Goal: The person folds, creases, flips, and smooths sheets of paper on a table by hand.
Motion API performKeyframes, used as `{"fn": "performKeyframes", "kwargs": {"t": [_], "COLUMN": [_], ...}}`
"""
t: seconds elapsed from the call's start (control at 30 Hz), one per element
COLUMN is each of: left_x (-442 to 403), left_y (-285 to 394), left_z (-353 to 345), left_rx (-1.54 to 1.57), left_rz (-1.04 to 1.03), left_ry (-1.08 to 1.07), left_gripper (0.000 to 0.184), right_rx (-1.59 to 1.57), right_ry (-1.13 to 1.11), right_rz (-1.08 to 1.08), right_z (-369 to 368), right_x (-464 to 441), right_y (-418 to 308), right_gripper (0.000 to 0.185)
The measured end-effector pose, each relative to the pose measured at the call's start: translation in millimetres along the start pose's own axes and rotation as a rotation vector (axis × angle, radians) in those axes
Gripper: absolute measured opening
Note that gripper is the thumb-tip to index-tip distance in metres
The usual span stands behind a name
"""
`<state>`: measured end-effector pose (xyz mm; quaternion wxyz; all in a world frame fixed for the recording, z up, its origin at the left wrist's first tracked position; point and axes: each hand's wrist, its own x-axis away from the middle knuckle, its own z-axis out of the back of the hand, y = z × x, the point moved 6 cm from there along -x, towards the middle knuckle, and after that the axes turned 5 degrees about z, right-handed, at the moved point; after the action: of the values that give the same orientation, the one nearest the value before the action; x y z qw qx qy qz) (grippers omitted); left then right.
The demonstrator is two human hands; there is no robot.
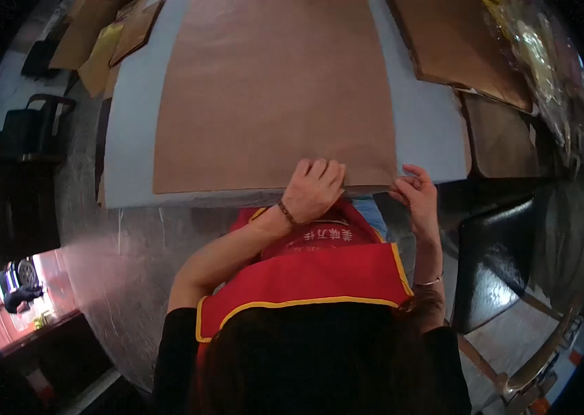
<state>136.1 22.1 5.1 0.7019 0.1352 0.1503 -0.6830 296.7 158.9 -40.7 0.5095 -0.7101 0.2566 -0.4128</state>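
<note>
Brown paper (278,90) lies flat on the pale surface (430,138), near edge close to the surface's own! The left hand (314,188) curls at that near edge; whether its grip clamps the paper, I can't tell. Over at the near right corner, the right hand (416,192) has thumb and forefinger close together, any pinch unclear. An uneven tug could crease or tear that corner; light left-hand pressure could let everything skew.

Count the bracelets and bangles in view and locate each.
2: a dark bracelet on the wrist of the left hand, at the near edge of the brown sheet, and a thin bangle on the arm behind the right hand. Others may be hidden.
</note>
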Motion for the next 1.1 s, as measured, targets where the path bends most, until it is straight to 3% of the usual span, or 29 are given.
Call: {"fn": "performKeyframes", "kwargs": {"t": [0.27, 0.5, 0.7, 0.97, 1.1], "left_x": [8.1, 10.5, 7.5, 10.0, 15.1], "left_y": [-4.8, -8.1, -8.3, -8.6, -17.3], "left_z": [2.8, 0.6, 1.9, 6.2, 2.2], "left_rx": [0.053, 0.095, 0.09, 0.067, 0.12], "left_rz": [0.053, 0.049, 0.037, 0.067, 0.141], "left_ry": [0.136, 0.207, 0.209, 0.208, 0.143], "left_gripper": [0.03, 0.028, 0.028, 0.028, 0.044], "right_rx": [-0.124, 0.012, 0.179, 0.175, 0.153], "right_ry": [0.001, 0.043, -0.076, -0.111, -0.145], "right_rz": [-0.047, -0.115, -0.113, -0.082, -0.059], "right_z": [0.4, -9.8, -28.9, -32.0, -31.6], "right_x": [-2.2, -1.0, -14.4, -12.8, -12.5], "right_y": [1.1, -5.8, -12.6, -13.2, -10.9], "right_gripper": [0.033, 0.037, 0.047, 0.064, 0.063]}}
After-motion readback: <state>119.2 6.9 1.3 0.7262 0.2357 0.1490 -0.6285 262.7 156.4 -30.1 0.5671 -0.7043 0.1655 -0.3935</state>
